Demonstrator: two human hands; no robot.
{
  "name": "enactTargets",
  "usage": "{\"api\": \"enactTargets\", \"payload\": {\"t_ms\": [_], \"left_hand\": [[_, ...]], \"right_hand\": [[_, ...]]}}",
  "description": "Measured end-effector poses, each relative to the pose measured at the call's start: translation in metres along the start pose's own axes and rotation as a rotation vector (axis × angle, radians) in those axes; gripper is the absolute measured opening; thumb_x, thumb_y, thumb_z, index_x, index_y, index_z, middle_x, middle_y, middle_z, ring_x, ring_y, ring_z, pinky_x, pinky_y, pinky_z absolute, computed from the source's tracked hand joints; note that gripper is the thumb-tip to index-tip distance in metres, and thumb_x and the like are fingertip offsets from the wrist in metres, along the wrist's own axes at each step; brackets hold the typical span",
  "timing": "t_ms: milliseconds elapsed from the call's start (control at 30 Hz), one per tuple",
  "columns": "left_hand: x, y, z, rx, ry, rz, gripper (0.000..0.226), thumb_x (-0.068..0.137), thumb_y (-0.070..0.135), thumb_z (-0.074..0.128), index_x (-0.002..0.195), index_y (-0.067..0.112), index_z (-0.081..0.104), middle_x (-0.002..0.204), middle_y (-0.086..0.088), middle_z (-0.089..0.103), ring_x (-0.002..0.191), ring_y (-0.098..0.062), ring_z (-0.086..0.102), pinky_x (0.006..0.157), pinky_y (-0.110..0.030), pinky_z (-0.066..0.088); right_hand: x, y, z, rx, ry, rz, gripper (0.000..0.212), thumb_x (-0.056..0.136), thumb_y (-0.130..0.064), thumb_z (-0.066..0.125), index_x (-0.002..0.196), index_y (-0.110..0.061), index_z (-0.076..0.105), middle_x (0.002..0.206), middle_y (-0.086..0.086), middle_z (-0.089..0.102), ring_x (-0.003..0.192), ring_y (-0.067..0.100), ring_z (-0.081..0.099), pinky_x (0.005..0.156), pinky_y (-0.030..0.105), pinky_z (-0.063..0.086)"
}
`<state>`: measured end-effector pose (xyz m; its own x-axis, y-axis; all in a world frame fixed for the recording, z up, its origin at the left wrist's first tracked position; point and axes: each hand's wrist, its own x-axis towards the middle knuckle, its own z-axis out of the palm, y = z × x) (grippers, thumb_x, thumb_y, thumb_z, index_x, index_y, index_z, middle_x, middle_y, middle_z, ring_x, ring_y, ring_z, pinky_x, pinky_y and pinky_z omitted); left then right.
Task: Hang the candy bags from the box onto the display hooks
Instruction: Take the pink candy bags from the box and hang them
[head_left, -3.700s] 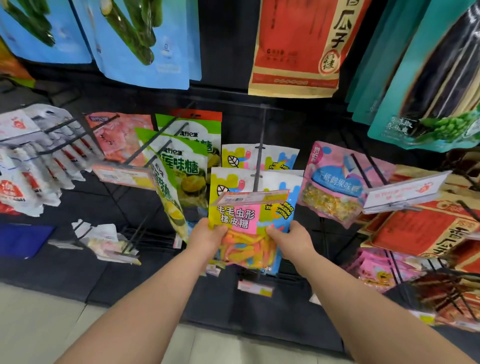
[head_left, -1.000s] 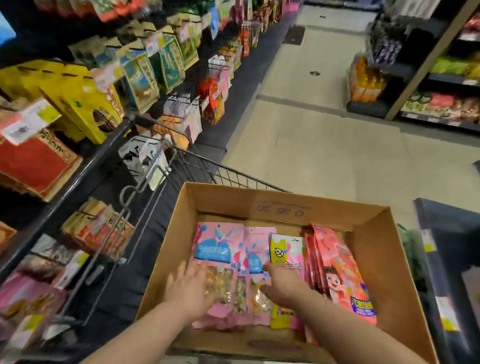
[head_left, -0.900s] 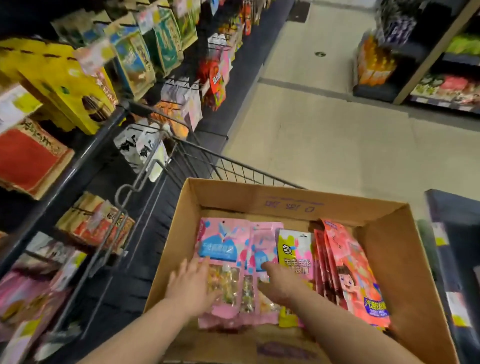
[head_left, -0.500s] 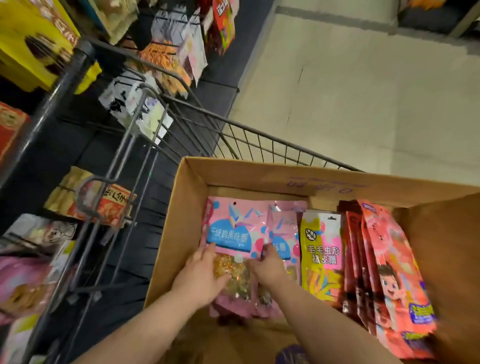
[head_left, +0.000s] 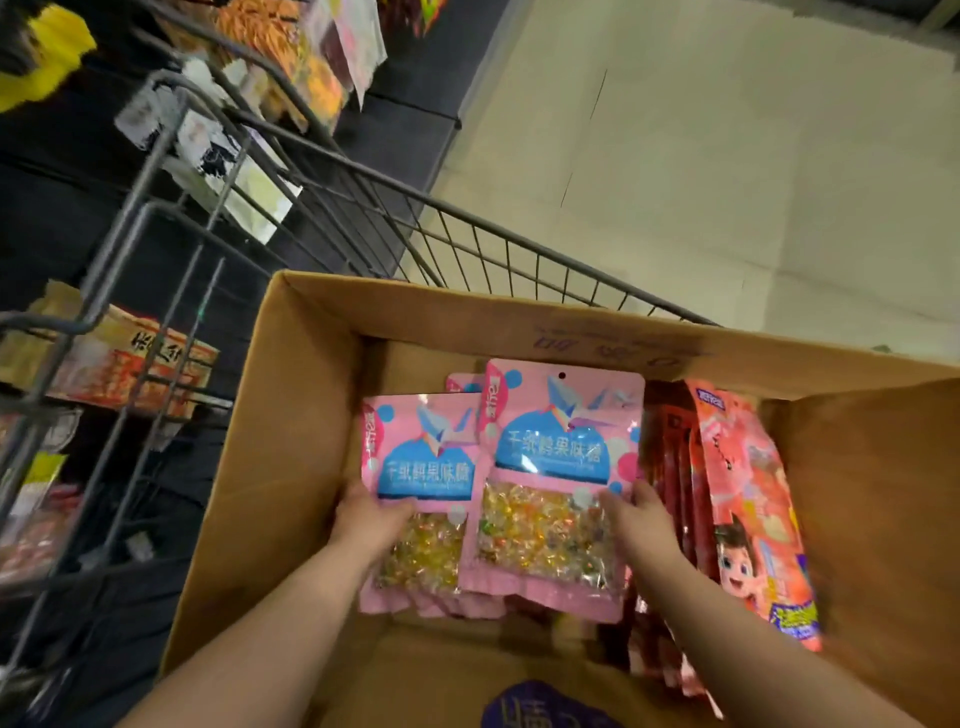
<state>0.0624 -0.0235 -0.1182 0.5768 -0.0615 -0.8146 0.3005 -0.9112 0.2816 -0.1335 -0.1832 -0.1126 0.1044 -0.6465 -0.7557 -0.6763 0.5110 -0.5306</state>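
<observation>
Landmark: the cardboard box (head_left: 291, 467), sitting in a wire cart (head_left: 363, 208).

Left of the box: dark display shelving (head_left: 62, 208) with packets already hanging, blurred; hooks themselves hard to make out.

Inside the box, left part: left hand (head_left: 371, 519) on a pink candy bag (head_left: 421, 467), thumb over its front, the other fingers hidden behind it. It appears to be pinching the bag's left edge. More pink bags lie stacked beneath.

Inside the box, middle: a second pink candy bag (head_left: 561, 467), raised and overlapping the first, punch hole visible at its top edge. Right hand (head_left: 641, 525) grips its right edge, thumb on the front, remaining fingers out of sight behind.

Inside the box, right part: a row of red and pink bags (head_left: 748, 493) standing on edge against the right wall, untouched.

Right of and beyond the box: bare shop floor (head_left: 727, 156).

Progress, as judged: picking stage. Both held bags are in or just above the box, none yet carried to a hook. Plenty of stock remains in the box, so much of the hanging is left.
</observation>
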Motion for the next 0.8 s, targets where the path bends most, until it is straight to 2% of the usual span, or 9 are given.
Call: {"api": "enactTargets", "payload": {"t_ms": [167,267,400,467,533,600,700,800], "left_hand": [[0.010,-0.006,0.013,-0.178,-0.012,-0.101,0.059,0.071,0.018,0.082,0.123,0.008,0.056,0.116,-0.011,0.063,0.101,-0.031,0.063,0.085,-0.035,0.051],[0.007,-0.011,0.020,-0.279,-0.049,-0.151,0.041,0.074,0.009,0.079,0.108,0.009,0.057,0.101,-0.010,0.066,0.090,-0.029,0.066,0.077,-0.038,0.054],[-0.008,-0.017,0.023,-0.300,-0.223,-0.129,0.017,0.084,0.013,0.073,0.097,0.011,0.062,0.091,-0.009,0.070,0.081,-0.026,0.068,0.068,-0.036,0.054],[-0.014,-0.018,0.022,-0.322,-0.252,-0.075,0.016,0.085,0.012,0.071,0.099,0.011,0.064,0.092,-0.009,0.071,0.088,-0.028,0.068,0.079,-0.041,0.055],[-0.025,-0.018,0.019,-0.348,-0.252,-0.027,0.015,0.086,0.010,0.070,0.101,0.011,0.065,0.096,-0.010,0.071,0.094,-0.030,0.068,0.090,-0.046,0.053],[-0.039,-0.017,0.011,-0.396,-0.228,0.016,0.014,0.088,0.010,0.068,0.101,0.013,0.064,0.099,-0.009,0.071,0.096,-0.029,0.068,0.091,-0.047,0.053],[-0.063,-0.014,-0.005,-0.478,-0.174,0.076,0.020,0.089,0.012,0.067,0.108,0.013,0.063,0.103,-0.010,0.072,0.094,-0.027,0.070,0.084,-0.045,0.057],[-0.089,-0.012,-0.028,-0.569,-0.103,0.110,0.025,0.088,0.015,0.068,0.113,0.017,0.062,0.102,-0.008,0.074,0.089,-0.025,0.072,0.074,-0.040,0.058]], "right_hand": [[0.001,0.005,-0.002,0.042,-0.089,0.033,0.035,0.087,-0.013,0.065,0.116,-0.005,0.048,0.108,0.012,0.059,0.073,0.014,0.058,0.049,0.022,0.046],[0.002,0.009,-0.003,0.022,-0.078,0.041,0.047,0.085,-0.012,0.069,0.125,-0.003,0.046,0.113,0.012,0.062,0.077,0.018,0.061,0.057,0.025,0.047],[0.000,0.010,-0.015,0.002,-0.082,0.013,0.041,0.085,-0.013,0.069,0.118,-0.003,0.048,0.106,0.011,0.060,0.071,0.013,0.055,0.050,0.023,0.044],[-0.004,0.009,-0.021,-0.028,-0.083,-0.027,0.043,0.084,-0.016,0.071,0.116,0.001,0.049,0.096,0.012,0.060,0.072,0.018,0.056,0.057,0.027,0.044],[-0.008,0.006,-0.027,-0.029,-0.108,-0.061,0.041,0.084,-0.017,0.070,0.113,0.001,0.048,0.091,0.008,0.060,0.073,0.017,0.058,0.057,0.026,0.045],[-0.018,-0.001,-0.030,0.001,-0.147,-0.091,0.032,0.086,-0.014,0.068,0.108,-0.002,0.047,0.086,0.004,0.059,0.070,0.013,0.058,0.051,0.018,0.045],[-0.035,-0.016,-0.035,0.040,-0.188,-0.178,0.026,0.087,-0.008,0.065,0.108,-0.004,0.049,0.081,0.000,0.058,0.067,0.010,0.057,0.047,0.012,0.044],[-0.056,-0.035,-0.037,0.076,-0.246,-0.265,0.024,0.087,-0.001,0.063,0.107,-0.006,0.051,0.086,0.002,0.064,0.071,0.012,0.060,0.056,0.017,0.049]]}}
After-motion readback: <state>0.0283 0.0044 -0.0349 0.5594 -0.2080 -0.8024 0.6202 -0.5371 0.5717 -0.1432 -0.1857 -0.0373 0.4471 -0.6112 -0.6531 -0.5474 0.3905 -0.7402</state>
